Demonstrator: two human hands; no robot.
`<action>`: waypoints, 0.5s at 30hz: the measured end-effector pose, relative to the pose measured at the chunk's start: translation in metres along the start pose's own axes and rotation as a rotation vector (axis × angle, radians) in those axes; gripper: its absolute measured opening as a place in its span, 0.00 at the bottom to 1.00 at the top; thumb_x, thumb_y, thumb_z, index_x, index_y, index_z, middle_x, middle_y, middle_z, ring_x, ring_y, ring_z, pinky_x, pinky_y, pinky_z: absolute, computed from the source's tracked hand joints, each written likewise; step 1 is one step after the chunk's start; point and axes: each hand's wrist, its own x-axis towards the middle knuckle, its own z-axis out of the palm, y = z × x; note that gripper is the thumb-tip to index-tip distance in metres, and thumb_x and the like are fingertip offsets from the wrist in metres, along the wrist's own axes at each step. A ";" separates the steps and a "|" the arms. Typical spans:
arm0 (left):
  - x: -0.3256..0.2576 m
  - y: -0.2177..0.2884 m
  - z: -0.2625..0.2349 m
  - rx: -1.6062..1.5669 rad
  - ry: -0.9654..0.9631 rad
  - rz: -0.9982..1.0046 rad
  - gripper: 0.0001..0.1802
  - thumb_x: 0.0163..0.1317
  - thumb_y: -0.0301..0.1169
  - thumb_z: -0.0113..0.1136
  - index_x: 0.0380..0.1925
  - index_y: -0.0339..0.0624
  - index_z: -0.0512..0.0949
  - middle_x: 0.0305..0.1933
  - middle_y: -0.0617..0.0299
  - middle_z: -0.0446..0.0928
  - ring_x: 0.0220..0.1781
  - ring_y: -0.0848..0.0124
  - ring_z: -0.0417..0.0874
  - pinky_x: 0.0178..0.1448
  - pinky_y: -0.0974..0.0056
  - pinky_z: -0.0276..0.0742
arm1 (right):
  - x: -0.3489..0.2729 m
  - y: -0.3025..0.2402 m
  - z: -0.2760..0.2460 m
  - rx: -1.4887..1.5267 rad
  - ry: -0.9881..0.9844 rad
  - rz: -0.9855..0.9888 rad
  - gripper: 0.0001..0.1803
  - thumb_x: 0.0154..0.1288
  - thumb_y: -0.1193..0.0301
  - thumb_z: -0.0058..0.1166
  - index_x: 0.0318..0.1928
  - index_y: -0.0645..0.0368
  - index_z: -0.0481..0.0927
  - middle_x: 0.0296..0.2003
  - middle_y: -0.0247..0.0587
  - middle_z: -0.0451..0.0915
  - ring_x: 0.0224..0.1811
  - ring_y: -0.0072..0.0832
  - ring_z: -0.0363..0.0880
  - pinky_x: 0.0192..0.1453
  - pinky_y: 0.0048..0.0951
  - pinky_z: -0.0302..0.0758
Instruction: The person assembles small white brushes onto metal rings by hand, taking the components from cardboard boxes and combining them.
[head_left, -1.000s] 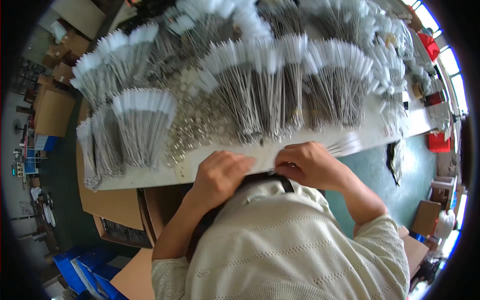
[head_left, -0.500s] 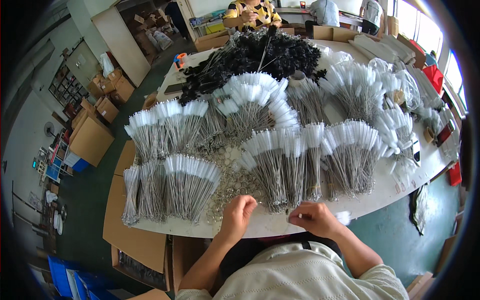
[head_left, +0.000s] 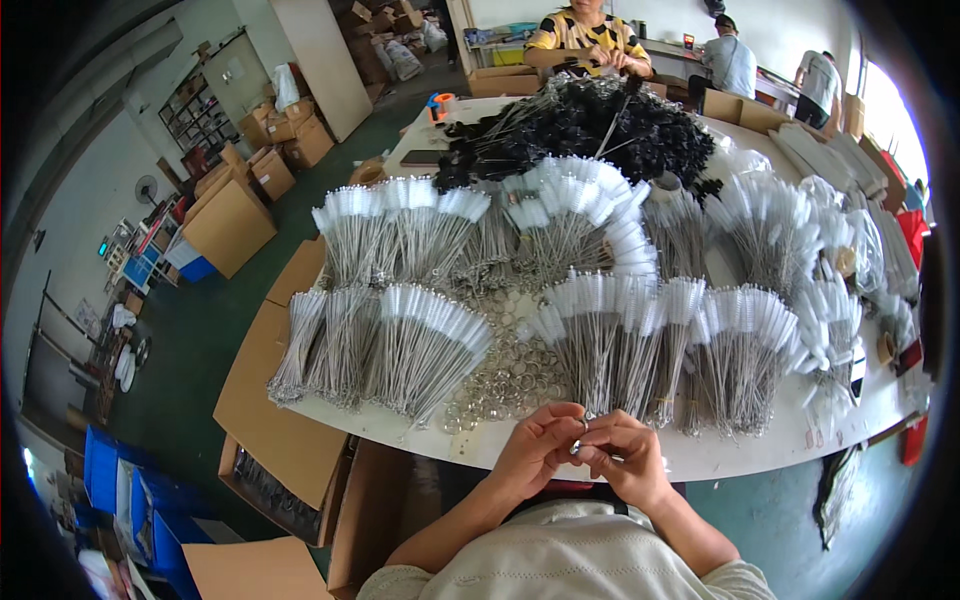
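Left hand (head_left: 535,455) and right hand (head_left: 632,465) side by side at the table's (head_left: 745,463) near edge, small piece (head_left: 576,447) between them! Loose rings (head_left: 508,378) spread just beyond the grip, leftward; brush bundles (head_left: 590,350) straight behind; farther back, a brush heap (head_left: 590,130), then a co-worker (head_left: 590,42); open carton (head_left: 255,400) left.

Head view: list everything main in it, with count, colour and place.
Table: one, white, centre
White-bristled wire brushes: too many to count, white and silver, in bunches across the table
Metal rings: many, silver, loose between front bunches
Black pile: one, black, table's far side
Small shiny metal parts: number unclear, silver, front centre
Cardboard boxes: several, brown, left and beyond the table
Blue containers: several, blue, left
Co-workers: at least three, varied tops, background
Left hand: one, bare, pinching at the parts
Right hand: one, bare, likewise
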 end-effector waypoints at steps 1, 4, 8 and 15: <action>-0.003 -0.003 0.001 -0.110 0.037 -0.034 0.12 0.63 0.24 0.53 0.47 0.37 0.72 0.38 0.60 0.78 0.40 0.75 0.80 0.38 0.74 0.80 | -0.001 -0.002 0.001 0.003 -0.007 0.001 0.06 0.56 0.76 0.61 0.35 0.64 0.82 0.32 0.40 0.77 0.33 0.25 0.78 0.35 0.23 0.76; -0.011 -0.004 -0.002 0.109 0.017 0.084 0.11 0.62 0.20 0.52 0.45 0.37 0.75 0.42 0.61 0.77 0.43 0.73 0.79 0.43 0.73 0.77 | -0.007 -0.005 0.002 -0.141 -0.032 -0.084 0.05 0.57 0.76 0.60 0.35 0.64 0.81 0.33 0.40 0.78 0.33 0.24 0.78 0.35 0.23 0.76; -0.009 0.022 0.015 1.176 -0.053 0.589 0.16 0.51 0.08 0.52 0.37 0.36 0.78 0.38 0.60 0.74 0.42 0.72 0.77 0.46 0.69 0.76 | -0.002 -0.004 -0.007 0.291 -0.084 0.259 0.07 0.62 0.74 0.56 0.37 0.68 0.78 0.36 0.38 0.76 0.30 0.17 0.76 0.27 0.16 0.74; -0.007 0.050 0.022 0.263 -0.087 -0.025 0.08 0.61 0.22 0.54 0.40 0.35 0.76 0.37 0.57 0.78 0.38 0.74 0.79 0.42 0.70 0.79 | 0.010 -0.006 0.005 -0.513 0.051 -0.767 0.13 0.40 0.77 0.61 0.32 0.58 0.82 0.37 0.33 0.79 0.28 0.25 0.79 0.27 0.24 0.75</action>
